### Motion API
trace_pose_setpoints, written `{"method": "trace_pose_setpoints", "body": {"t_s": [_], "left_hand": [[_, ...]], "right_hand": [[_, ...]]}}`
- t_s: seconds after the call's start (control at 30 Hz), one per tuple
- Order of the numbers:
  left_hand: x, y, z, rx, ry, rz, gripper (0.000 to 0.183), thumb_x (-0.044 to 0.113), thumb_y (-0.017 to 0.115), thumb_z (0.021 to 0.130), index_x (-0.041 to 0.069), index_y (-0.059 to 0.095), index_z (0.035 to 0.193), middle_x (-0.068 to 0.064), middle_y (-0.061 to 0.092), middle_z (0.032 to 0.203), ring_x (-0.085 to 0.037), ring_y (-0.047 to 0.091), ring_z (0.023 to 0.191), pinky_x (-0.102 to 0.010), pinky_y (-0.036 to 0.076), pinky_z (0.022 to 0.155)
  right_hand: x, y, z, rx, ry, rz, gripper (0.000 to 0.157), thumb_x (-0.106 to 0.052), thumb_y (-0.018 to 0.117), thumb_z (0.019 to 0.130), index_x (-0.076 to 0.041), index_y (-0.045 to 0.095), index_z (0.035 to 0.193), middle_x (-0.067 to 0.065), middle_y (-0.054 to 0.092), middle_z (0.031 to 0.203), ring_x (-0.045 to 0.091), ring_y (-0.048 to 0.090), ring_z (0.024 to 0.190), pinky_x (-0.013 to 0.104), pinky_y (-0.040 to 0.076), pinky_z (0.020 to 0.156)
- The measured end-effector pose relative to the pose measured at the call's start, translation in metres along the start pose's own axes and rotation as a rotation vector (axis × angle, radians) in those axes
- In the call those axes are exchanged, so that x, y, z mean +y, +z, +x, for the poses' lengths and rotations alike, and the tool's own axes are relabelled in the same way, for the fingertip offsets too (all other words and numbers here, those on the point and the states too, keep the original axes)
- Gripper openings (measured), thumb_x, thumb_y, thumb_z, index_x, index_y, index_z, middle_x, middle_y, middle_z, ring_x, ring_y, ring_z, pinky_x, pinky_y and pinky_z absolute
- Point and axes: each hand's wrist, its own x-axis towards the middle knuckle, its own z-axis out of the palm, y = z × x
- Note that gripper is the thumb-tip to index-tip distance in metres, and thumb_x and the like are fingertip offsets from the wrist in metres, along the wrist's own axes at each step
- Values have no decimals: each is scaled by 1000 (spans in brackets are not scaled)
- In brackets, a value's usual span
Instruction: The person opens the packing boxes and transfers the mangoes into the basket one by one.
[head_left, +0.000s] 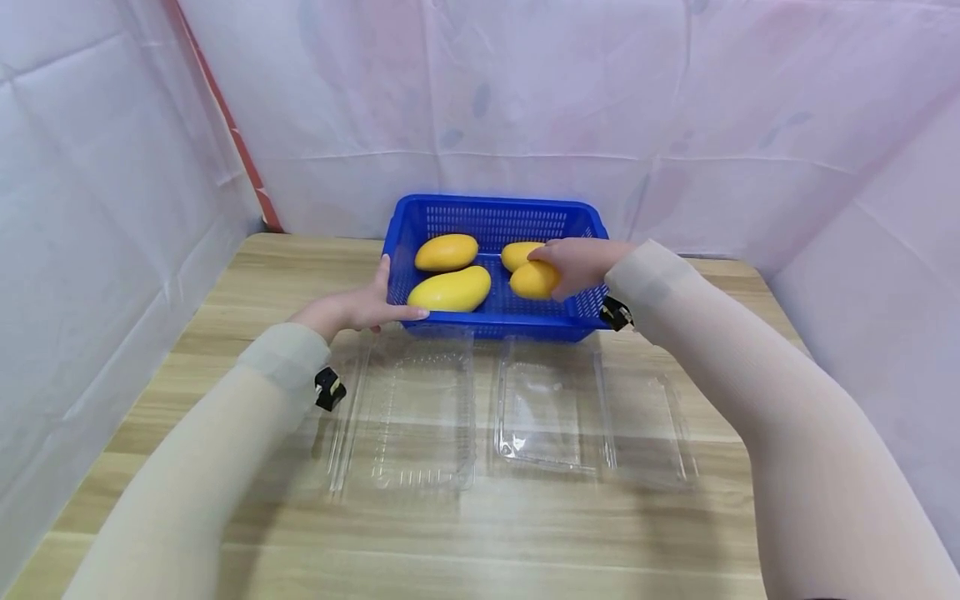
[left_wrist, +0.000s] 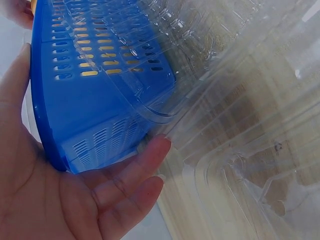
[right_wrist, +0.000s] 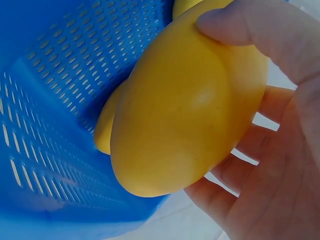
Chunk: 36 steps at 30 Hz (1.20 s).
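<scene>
My right hand [head_left: 581, 262] holds a yellow mango [right_wrist: 185, 100] over the right side of a blue plastic basket [head_left: 517, 327], thumb on one side and fingers round the other. Below and behind the held fruit, another mango [head_left: 517, 254] lies in the basket, partly hidden. Two more mangoes, one at the back [head_left: 446, 252] and a longer, paler one in front [head_left: 450, 290], lie in its left half. My left hand [head_left: 356, 308] is spread around the basket's front left corner, touching the rim, its palm toward the corner in the left wrist view.
Clear plastic clamshell boxes stand in front of the basket: one on the left [head_left: 420, 417], another on the right [head_left: 543, 408] with its lid [head_left: 648, 425] folded out. The wooden table [head_left: 480, 550] meets a pale curtain [head_left: 540, 100] behind and at both sides.
</scene>
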Motion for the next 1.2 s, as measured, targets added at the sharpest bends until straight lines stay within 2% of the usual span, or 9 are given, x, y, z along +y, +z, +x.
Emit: {"method": "trace_pose_setpoints", "body": {"t_s": [0.5,0.77,1.0,1.2], "left_hand": [[-2,-2,-3,-4,-33,22,121,66,56,79,20,-43,132,-18,-28,148,-37,55,105,-56,34,97],[-1,-3,-4,-8,-42,19,122,67,57,78,21,-43,132,-17,-27,149,-39,53,109,-54,33,99],[0,-2,-4,-7,-37,12,123,66,57,78,20,-42,133,-16,-28,148,-38,55,106,-54,33,100],[0,-2,-4,-15,-41,10,122,66,57,78,21,-43,132,-15,-29,148,-39,53,109,-54,33,100]], "right_hand": [[13,-1,20,-15,5,-42,68,-15,65,78,1,38,139,21,49,130,33,47,112,48,36,97],[14,-4,27,-38,24,-37,66,-15,64,78,2,40,137,21,53,124,30,50,102,45,41,90],[18,-2,30,-66,93,-9,67,-16,63,79,0,37,140,21,47,133,32,46,112,47,36,97],[19,1,34,-91,83,13,70,-16,64,80,0,35,141,22,44,136,34,44,116,48,35,98]]}}
